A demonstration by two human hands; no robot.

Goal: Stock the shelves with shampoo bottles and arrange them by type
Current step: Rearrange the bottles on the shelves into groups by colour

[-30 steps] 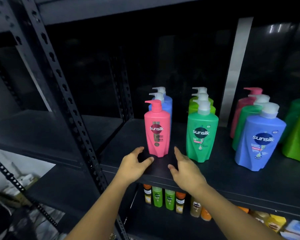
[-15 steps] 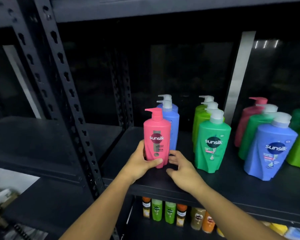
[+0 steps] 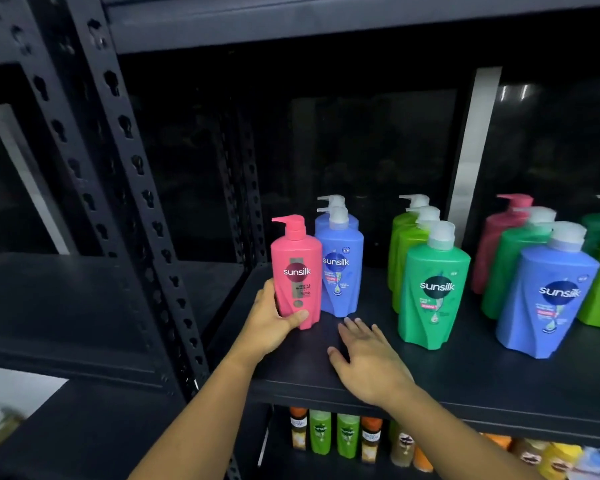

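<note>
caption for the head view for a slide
Left hand grips a pink shampoo bottle beside blue bottles on the shelf; right hand open nearby.

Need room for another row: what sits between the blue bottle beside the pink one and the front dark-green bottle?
Nothing; in the head view, bare shelf separates blue bottle and dark-green bottle.

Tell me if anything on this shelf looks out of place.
The row at right mixes types: a pink bottle at the back, a green bottle in the middle, a blue bottle in front. The left hand holds a second pink bottle beside the blue row. Nothing spilled.
</note>
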